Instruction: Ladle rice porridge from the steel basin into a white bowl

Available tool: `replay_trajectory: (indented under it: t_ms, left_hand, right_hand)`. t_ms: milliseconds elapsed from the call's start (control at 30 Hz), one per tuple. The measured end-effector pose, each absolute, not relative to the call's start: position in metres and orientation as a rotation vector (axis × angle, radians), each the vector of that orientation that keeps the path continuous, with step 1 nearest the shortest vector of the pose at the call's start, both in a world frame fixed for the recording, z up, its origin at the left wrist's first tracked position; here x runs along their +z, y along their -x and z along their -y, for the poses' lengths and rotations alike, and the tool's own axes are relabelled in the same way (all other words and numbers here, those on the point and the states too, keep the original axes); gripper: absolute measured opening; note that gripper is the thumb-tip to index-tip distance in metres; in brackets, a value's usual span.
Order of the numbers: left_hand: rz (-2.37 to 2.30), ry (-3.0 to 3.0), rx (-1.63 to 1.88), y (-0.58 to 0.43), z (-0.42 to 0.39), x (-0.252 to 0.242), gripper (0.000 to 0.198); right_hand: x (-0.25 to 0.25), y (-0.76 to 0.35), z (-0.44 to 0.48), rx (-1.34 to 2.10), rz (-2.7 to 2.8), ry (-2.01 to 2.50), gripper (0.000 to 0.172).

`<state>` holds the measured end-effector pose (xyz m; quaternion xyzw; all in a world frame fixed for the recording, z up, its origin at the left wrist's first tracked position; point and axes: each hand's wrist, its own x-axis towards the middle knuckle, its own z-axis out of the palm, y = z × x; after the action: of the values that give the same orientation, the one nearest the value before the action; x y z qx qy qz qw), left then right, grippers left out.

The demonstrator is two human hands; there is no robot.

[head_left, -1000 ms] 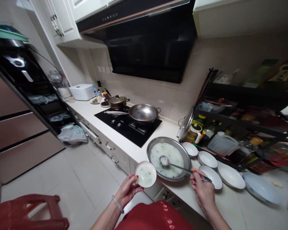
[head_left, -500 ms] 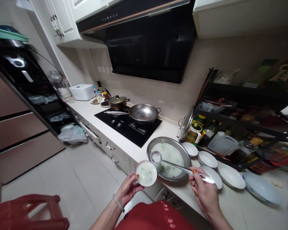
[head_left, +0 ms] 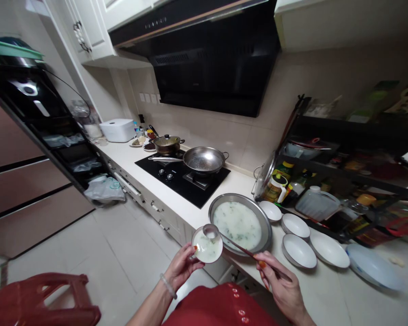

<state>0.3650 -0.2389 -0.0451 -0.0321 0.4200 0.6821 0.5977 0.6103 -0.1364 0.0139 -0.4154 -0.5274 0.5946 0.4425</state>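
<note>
My left hand (head_left: 183,265) holds a small white bowl (head_left: 207,256) by its left side, with thin white soup and green bits inside. In my right hand (head_left: 279,283) is the handle of a metal ladle (head_left: 211,232), whose head is tipped over the far part of that bowl. Just beyond stands a large steel basin (head_left: 267,226) on the counter, holding more of the white soup with green leaves. Right of the basin, near my right hand, are several white bowls, the closest bowl (head_left: 299,251) among them.
A steel wok (head_left: 204,160) and a lidded pot (head_left: 167,145) sit on the black gas hob (head_left: 180,183). The range hood (head_left: 211,68) hangs above. A dark rack (head_left: 357,181) with bottles stands at the right. A red stool (head_left: 68,299) is on the floor at lower left.
The ladle has moved left from over the basin to over the small bowl and has tipped. My right hand has shifted slightly left and down. The left hand with the bowl has hardly moved.
</note>
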Motion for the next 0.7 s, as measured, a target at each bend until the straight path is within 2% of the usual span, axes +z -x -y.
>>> replay_trajectory:
  t_ms: [200,433,700]
  left_hand:
    - [-0.96,0.074,1.585,-0.366,0.239,-0.044,0.029]
    - [-0.975,0.078,1.588,-0.366,0.239,-0.044,0.03]
    - [-0.962,0.09,1.584,-0.363,0.239,-0.048,0.034]
  right_hand:
    - [0.012,-0.611,0.126,1.518,1.203,1.086,0.042]
    - [-0.004,-0.612,0.091,1.292,1.153,1.205,0.052]
    - [-0.02,-0.613,0.085,1.233,1.228,1.294,0.05]
